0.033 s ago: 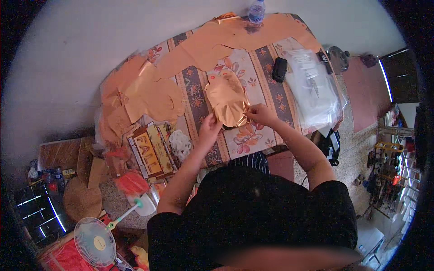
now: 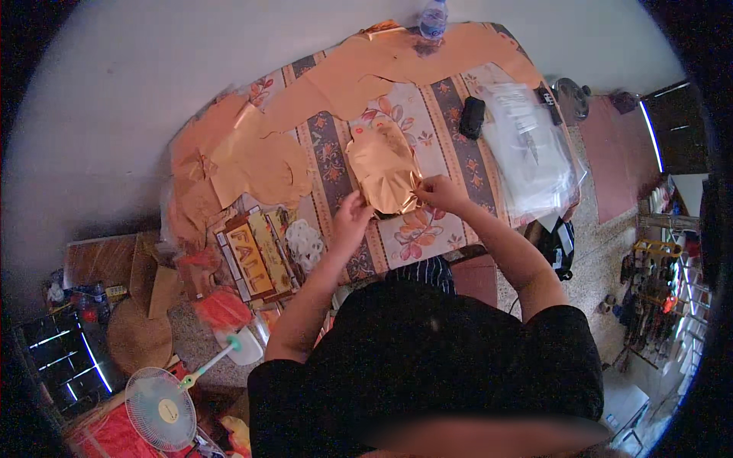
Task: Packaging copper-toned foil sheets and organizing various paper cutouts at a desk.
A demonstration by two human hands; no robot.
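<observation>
A copper-coloured foil balloon, flat and folded over at its near end, lies on the patterned tablecloth in front of me. My left hand is at its lower left edge, with bent fingers and thumb holding the border. At the lower right corner, my right hand pinches the crinkled foil between thumb and fingers. More flat foil pieces of the same colour spread over the left side of the table. Another long foil sheet runs along the far side.
A water bottle stands at the far edge. To the right lie a black case and clear plastic bags. Printed packages and a white coil sit at the near left. A fan stands lower left.
My left hand has shifted very slightly to the left at the foil's edge. The folded near end of the foil lies a little differently; my right hand keeps its pinch.
</observation>
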